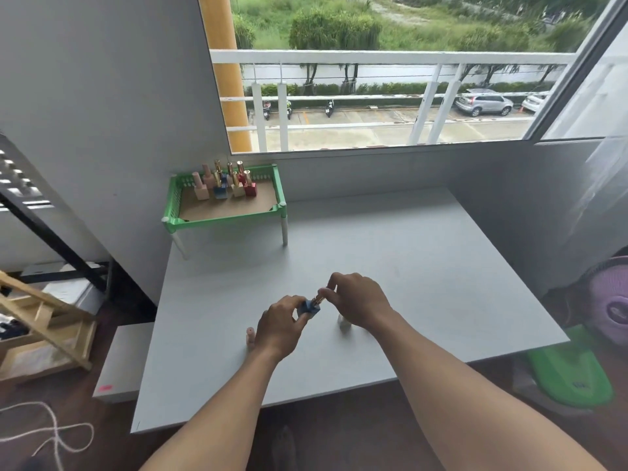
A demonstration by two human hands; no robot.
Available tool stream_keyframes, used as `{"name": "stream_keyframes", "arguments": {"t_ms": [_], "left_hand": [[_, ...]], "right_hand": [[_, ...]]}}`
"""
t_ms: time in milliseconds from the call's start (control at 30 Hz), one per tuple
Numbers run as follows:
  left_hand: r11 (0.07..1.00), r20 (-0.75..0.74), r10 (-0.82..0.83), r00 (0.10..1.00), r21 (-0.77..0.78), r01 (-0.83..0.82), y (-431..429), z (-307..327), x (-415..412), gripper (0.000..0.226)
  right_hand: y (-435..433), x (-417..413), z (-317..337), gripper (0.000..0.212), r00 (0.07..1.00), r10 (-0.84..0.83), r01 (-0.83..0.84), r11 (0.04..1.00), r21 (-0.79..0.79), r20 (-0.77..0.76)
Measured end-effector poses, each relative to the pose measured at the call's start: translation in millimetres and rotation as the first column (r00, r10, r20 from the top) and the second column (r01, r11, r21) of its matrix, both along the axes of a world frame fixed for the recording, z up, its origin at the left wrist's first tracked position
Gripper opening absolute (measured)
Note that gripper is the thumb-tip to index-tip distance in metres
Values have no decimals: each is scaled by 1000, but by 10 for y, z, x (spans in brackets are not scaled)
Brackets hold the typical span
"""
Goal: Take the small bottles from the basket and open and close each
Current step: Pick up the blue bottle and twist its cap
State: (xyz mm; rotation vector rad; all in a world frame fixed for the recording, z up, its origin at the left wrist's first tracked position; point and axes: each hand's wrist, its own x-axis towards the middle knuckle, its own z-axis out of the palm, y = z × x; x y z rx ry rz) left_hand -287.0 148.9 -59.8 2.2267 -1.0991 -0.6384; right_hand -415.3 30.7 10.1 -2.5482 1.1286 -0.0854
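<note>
The blue bottle [308,306] was held above the table [424,283], near its front edge, tilted with the cap pointing up and to the right. Its square body was pinched by the left hand [280,326], thumb and fingers closed around it, probably to keep it from turning. The gold cap [318,298] was gripped by the right hand [356,302] at the fingertips, closed narrowly on it, a hold suited to twisting. Whether the cap was being loosened or tightened could not be told. No gap between cap and neck could be made out; motion blur.

Two bottles were stood on the table close to the hands: a pink bottle [250,338] just left of the left wrist, and a pale bottle [344,323] partly hidden under the right hand. These were judged to be already handled and set aside, but that could not be confirmed.

The green basket [280,195] was raised on white legs at the back left corner, well apart from the hands. A cluster of remaining bottles [222,183] was stood upright at its rear, pink, blue, cream and red, most gold-capped. So the task was judged partly done.

The path back to the basket was unobstructed. The pale bottle could be knocked by the right wrist when lowered.
</note>
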Motion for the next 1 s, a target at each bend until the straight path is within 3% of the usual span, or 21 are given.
{"name": "stream_keyframes", "arguments": {"t_ms": [200,400,567,733,900,1000], "left_hand": [[1000,-1,9,1000,-5,-9,-5,-21,12,14],[1000,-5,16,1000,23,-16,30,-86,20,17],[1000,3,22,1000,7,-22,35,-120,57,19],[1000,9,16,1000,11,-17,58,-179,64,22],[1000,9,28,1000,14,-28,61,-212,66,20],[1000,5,29,1000,5,-29,70,-224,58,20]], "right_hand": [[-7,9,-17,24,999,39,-40,997,70,18],[26,43,-65,38,999,3,-3,1000,11,-38],[36,88,-74,25,998,60,-59,996,67,-23],[54,108,-90,37,997,31,-29,999,21,-70],[51,99,-126,25,997,65,-63,997,47,-39],[47,100,-138,30,997,51,-49,998,31,-65]]}}
